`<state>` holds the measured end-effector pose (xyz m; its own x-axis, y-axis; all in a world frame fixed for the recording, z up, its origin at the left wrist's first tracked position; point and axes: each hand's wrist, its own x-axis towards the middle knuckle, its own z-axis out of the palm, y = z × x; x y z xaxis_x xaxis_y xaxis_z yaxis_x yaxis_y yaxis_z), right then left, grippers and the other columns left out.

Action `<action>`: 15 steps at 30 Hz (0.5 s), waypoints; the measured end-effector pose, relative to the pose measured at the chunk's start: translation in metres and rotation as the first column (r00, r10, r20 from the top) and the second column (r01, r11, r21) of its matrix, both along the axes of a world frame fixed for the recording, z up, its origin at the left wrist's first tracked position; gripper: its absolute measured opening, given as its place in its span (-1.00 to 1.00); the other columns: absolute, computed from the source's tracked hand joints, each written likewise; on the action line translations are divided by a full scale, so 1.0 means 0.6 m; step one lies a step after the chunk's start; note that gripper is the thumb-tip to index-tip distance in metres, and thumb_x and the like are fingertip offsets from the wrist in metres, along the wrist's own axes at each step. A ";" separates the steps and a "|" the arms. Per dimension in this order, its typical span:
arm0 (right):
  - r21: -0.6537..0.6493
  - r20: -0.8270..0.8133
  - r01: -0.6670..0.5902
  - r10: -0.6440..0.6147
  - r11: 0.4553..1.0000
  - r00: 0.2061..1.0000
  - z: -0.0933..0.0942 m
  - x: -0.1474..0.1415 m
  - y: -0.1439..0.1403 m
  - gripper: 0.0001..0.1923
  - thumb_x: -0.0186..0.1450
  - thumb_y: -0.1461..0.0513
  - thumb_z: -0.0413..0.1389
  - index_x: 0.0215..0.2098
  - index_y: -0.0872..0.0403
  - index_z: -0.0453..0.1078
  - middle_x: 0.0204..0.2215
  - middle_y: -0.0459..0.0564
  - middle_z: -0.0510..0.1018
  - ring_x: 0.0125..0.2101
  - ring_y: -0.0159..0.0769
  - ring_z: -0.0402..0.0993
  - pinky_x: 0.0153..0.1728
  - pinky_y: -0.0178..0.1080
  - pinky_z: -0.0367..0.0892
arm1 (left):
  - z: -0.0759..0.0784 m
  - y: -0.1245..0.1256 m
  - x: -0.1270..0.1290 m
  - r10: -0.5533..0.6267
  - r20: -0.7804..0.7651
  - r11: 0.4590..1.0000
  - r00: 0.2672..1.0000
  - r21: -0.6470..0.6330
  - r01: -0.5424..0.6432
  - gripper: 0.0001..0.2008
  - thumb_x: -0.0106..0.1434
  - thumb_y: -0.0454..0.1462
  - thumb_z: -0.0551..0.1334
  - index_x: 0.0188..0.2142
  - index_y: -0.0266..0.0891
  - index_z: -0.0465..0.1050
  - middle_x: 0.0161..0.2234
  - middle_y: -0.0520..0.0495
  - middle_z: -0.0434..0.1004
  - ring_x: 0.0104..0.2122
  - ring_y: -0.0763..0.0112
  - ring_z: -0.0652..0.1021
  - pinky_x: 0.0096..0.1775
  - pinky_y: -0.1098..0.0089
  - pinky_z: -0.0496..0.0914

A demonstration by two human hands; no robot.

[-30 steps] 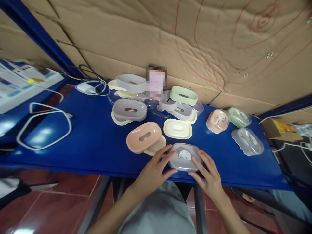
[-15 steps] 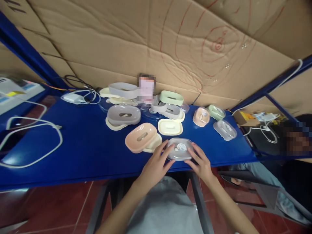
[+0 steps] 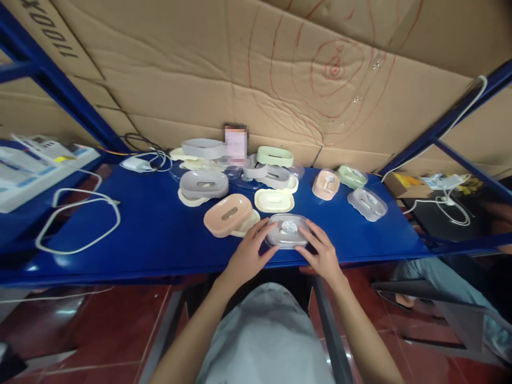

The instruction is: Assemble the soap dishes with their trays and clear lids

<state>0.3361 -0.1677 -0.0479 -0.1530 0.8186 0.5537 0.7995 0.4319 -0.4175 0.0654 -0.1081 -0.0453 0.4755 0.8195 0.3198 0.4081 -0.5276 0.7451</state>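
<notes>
At the table's front edge, a grey soap box (image 3: 285, 241) with a clear lid and a round sticker on top lies between my two hands. My left hand (image 3: 250, 249) grips its left end, thumb in front and fingers on the lid's edge. The right end is held the same way by my right hand (image 3: 323, 253). Just left of the box sits an open peach soap dish (image 3: 213, 221), overlapping a cream piece (image 3: 248, 224). Behind the box lies a cream tray (image 3: 274, 201). An open grey dish (image 3: 190, 185) rests farther back on another cream piece.
To the right are lidded soap boxes in peach (image 3: 326, 188), green (image 3: 352, 177) and grey (image 3: 367, 205). Toward the back lie a green dish (image 3: 275, 156) and a phone-like device (image 3: 236, 144), its screen blurred. A white cable (image 3: 80, 249) loops at left. Someone sits at far right.
The camera view has shifted, so the tabletop appears slightly higher in the picture. Both hands keep hold of the grey soap box, with little visible change in grip.
</notes>
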 end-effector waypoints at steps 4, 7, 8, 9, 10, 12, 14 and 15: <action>0.024 -0.014 -0.001 0.001 1.000 1.000 -0.003 -0.003 0.002 -0.32 0.47 0.11 0.27 0.50 -0.25 0.25 0.44 0.04 0.37 0.38 0.01 0.39 0.38 0.13 0.39 | 0.001 0.003 0.001 -0.004 0.010 1.000 1.000 0.013 0.004 -0.44 0.49 -0.15 0.31 0.42 0.04 0.28 0.43 -0.16 0.32 0.44 0.07 0.35 0.44 -0.01 0.27; 0.048 -0.015 -0.004 0.005 0.999 1.000 -0.003 -0.005 0.002 -0.33 0.47 0.10 0.27 0.50 -0.23 0.27 0.42 0.07 0.39 0.37 0.00 0.40 0.37 0.13 0.41 | 0.003 0.003 0.002 -0.006 0.025 1.000 1.000 0.020 0.006 -0.44 0.48 -0.15 0.32 0.41 0.04 0.29 0.42 -0.16 0.34 0.43 0.07 0.37 0.42 -0.02 0.30; 0.052 -0.016 -0.003 0.004 0.999 1.000 -0.003 -0.005 0.002 -0.33 0.47 0.10 0.27 0.50 -0.22 0.27 0.42 0.08 0.40 0.37 0.00 0.41 0.36 0.13 0.42 | 0.003 0.003 0.002 -0.005 0.030 1.000 1.000 0.020 0.005 -0.44 0.48 -0.14 0.31 0.41 0.04 0.29 0.42 -0.16 0.35 0.42 0.07 0.38 0.41 -0.02 0.32; 0.054 -0.016 -0.001 0.002 0.999 1.000 -0.002 -0.006 0.002 -0.34 0.47 0.09 0.27 0.49 -0.22 0.28 0.41 0.08 0.41 0.36 0.00 0.42 0.35 0.13 0.43 | 0.003 0.003 0.002 -0.004 0.034 1.000 0.999 0.018 0.004 -0.44 0.48 -0.14 0.31 0.41 0.05 0.29 0.42 -0.16 0.35 0.42 0.07 0.38 0.40 -0.02 0.34; 0.052 -0.017 0.002 -0.001 0.999 1.000 -0.002 -0.006 0.002 -0.35 0.47 0.09 0.27 0.49 -0.22 0.29 0.40 0.08 0.42 0.36 0.00 0.42 0.35 0.13 0.43 | 0.003 0.004 0.002 -0.005 0.037 1.000 0.999 0.017 0.004 -0.44 0.48 -0.14 0.31 0.41 0.05 0.29 0.42 -0.16 0.35 0.42 0.07 0.39 0.39 -0.01 0.35; 0.044 -0.016 0.011 -0.010 0.999 1.000 -0.001 -0.007 0.001 -0.36 0.48 0.08 0.26 0.48 -0.22 0.29 0.40 0.07 0.42 0.35 0.00 0.43 0.34 0.13 0.44 | 0.003 0.004 0.001 -0.010 0.033 1.000 0.999 0.016 0.010 -0.44 0.48 -0.13 0.31 0.41 0.06 0.28 0.42 -0.16 0.35 0.42 0.06 0.39 0.38 -0.02 0.37; 0.039 -0.017 0.018 -0.017 0.999 1.000 -0.001 -0.007 0.000 -0.36 0.48 0.08 0.26 0.48 -0.22 0.30 0.40 0.06 0.42 0.36 0.00 0.42 0.35 0.12 0.44 | 0.003 0.004 0.000 -0.009 0.021 1.000 1.000 0.021 0.008 -0.43 0.48 -0.13 0.31 0.42 0.06 0.28 0.42 -0.16 0.35 0.42 0.05 0.38 0.39 -0.03 0.35; 0.037 -0.018 0.020 -0.019 0.999 1.000 -0.001 -0.007 0.000 -0.36 0.47 0.08 0.26 0.48 -0.22 0.30 0.41 0.06 0.42 0.36 0.00 0.42 0.35 0.12 0.43 | 0.003 0.003 0.000 -0.004 0.015 1.000 1.000 0.021 0.004 -0.43 0.48 -0.13 0.31 0.42 0.06 0.28 0.43 -0.16 0.35 0.42 0.05 0.38 0.40 -0.04 0.33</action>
